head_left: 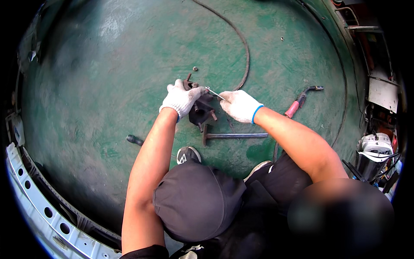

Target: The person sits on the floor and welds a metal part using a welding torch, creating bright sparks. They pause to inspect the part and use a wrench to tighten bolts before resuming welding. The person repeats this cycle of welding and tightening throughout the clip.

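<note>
Centrally, on a worn green-painted floor (108, 86), a dark rusty metal part (202, 108) with short stubs lies between two white knit-gloved hands. The left hand (180, 99) is closed over the part's upper left side; the right hand (239, 105), its cuff edged blue, pinches a thin bright rod (214, 92) whose tip meets the part's top. Just below the part lies a steel hammer (233, 136), its handle pointing right. A red-handled welding torch (302, 98) rests well to the right, and a black cable (243, 47) curves away above. A small dark cylinder (134, 139) lies left of the left forearm. Open floor spreads wide to the left and above; a pale perforated metal beam (39, 207) bounds the lower left edge, and cluttered equipment (375, 151) crowds the right rim.
</note>
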A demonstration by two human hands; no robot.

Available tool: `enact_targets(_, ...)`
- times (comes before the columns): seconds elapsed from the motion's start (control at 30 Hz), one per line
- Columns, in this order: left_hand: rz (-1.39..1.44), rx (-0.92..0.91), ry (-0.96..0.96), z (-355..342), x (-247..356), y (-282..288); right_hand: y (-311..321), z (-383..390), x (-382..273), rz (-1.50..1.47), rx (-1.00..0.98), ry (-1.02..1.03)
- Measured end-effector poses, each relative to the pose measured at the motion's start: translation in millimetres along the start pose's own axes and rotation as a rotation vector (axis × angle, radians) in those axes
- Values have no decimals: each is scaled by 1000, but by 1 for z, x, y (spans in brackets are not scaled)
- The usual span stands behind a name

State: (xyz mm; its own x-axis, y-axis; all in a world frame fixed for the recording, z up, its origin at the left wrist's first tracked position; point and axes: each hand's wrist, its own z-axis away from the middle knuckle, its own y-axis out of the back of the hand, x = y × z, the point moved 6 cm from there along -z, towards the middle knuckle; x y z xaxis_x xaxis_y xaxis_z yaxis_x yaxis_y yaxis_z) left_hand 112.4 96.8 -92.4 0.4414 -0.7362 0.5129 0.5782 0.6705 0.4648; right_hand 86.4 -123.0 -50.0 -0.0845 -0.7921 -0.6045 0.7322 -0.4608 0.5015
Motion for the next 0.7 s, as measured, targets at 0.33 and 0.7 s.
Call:
enact_targets(0.33,-70,-91,-42,11,20,3,-4,-1,22,-40,-35,23)
enact_targets(0.7,-78,198,70,-6,-17,-19,-14,-9,-3,-56,58,-108)
